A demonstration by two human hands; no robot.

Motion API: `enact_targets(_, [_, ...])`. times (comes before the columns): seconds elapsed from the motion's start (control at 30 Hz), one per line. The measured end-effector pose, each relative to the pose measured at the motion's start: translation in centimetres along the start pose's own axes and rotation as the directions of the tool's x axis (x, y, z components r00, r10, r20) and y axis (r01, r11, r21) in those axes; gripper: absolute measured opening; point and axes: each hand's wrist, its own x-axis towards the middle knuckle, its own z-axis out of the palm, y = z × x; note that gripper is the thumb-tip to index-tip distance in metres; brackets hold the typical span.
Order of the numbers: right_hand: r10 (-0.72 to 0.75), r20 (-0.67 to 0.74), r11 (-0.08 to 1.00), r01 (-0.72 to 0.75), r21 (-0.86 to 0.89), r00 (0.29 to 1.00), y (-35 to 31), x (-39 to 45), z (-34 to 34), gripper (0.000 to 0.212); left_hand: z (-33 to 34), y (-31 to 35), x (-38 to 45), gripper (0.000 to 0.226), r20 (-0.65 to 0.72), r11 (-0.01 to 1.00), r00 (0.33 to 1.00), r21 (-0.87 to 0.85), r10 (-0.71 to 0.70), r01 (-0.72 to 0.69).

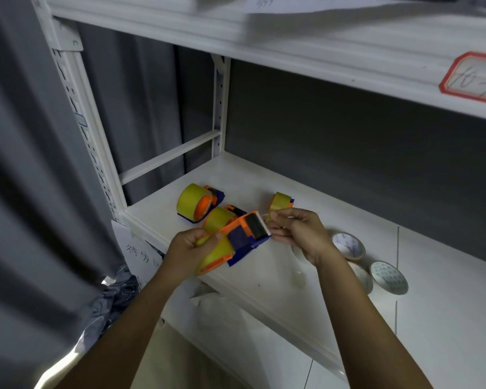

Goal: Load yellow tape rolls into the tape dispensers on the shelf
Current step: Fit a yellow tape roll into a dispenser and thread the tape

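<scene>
Two white shelves fill the view: an upper shelf (348,43) bearing a red-bordered label (473,77), and a lower shelf (306,178) where the work goes on. Grey curtain (26,178) hangs at the left of the frame.

Over the front edge of the lower shelf, the left hand (190,252) grips an orange and blue dispenser (236,240) by its rear end, fingers curled round the yellow roll (218,255) seated in it. The dispenser's toothed end points right, toward the right hand (298,231), whose thumb and fingers are pinched together just at that end; what they pinch is too small to tell.

Three more dispensers stand on the shelf behind. A far-left dispenser (198,202) carries a large yellow roll and lies near the shelf's left post. A middle dispenser (225,217), also loaded with yellow, sits just behind the held one. A far dispenser (281,203) with a yellow roll shows above the right hand's knuckles.

To the right of the right forearm lie three pale printed rolls (387,277), close together and partly overlapping.

A paper note (141,254) with handwriting hangs below the shelf's left corner.
</scene>
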Motion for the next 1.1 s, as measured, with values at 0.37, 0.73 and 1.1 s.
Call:
enact_targets(0.37, [-0.077, -0.001, 0.989, 0.076, -0.126, 0.997, -0.7, -0.2, 0.3, 0.018, -1.2, 0.5, 0.3, 0.033, 0.252, 0.993, 0.967, 0.104, 0.027, -0.055])
enact_targets(0.73, [-0.085, 0.015, 0.996, 0.085, 0.035, 0.996, -0.7, 0.0, 0.0, 0.009, -0.4, 0.1, 0.3, 0.029, -0.038, 0.998, 0.999, 0.062, 0.018, -0.015])
enact_targets(1.1, [0.137, 0.045, 0.898, -0.143, 0.416, 0.99, -0.1, 1.0, 0.5, 0.036, -0.9, 0.4, 0.8, 0.029, -0.11, 1.0, 0.994, -0.011, 0.022, -0.023])
